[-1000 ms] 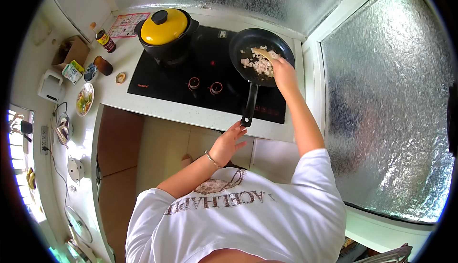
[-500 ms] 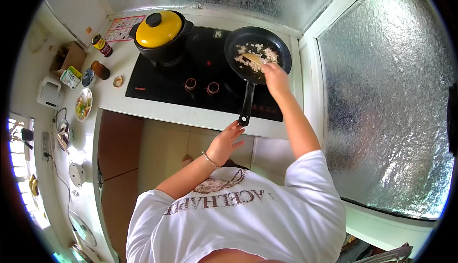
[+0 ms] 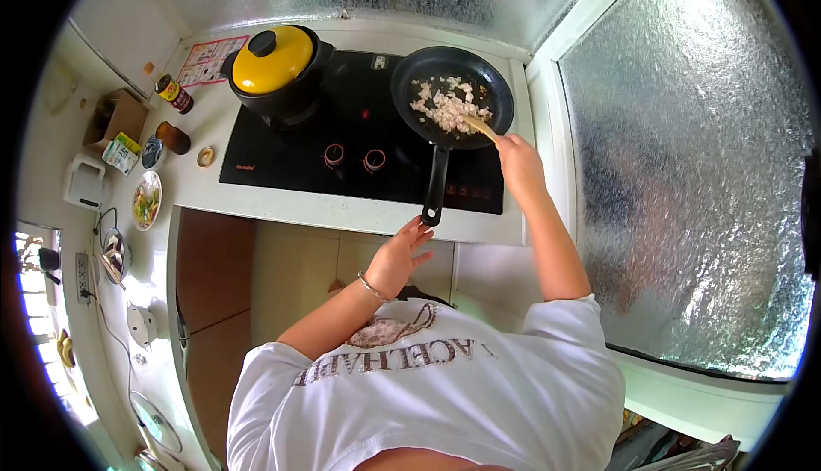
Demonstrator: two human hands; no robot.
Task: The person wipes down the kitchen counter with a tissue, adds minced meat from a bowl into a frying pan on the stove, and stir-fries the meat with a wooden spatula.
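Observation:
A black frying pan (image 3: 410, 86) sits at the right of the black cooktop (image 3: 282, 150), its handle pointing toward me. Small pale pieces of food (image 3: 445, 112) lie in it, mostly in the middle. My right hand (image 3: 520, 163) is closed on a wooden spatula (image 3: 481, 127), whose tip touches the food at the pan's near right. At the end of the pan's handle is my left hand (image 3: 398, 257), its fingers apart and fingertips touching the handle's end from below. It does not wrap round the handle.
A black pot with a yellow lid (image 3: 274, 65) stands at the cooktop's left. On the left counter are a sauce bottle (image 3: 174, 93), a brown jar (image 3: 174, 138), a small lid (image 3: 205, 156), a plate of cut food (image 3: 147, 201) and a white appliance (image 3: 86, 182). Frosted glass (image 3: 684, 180) rises at the right.
The spatula in my right hand has swept left across the pan, then back to its near right. The food is now gathered nearer the middle. My left hand stays at the handle's end.

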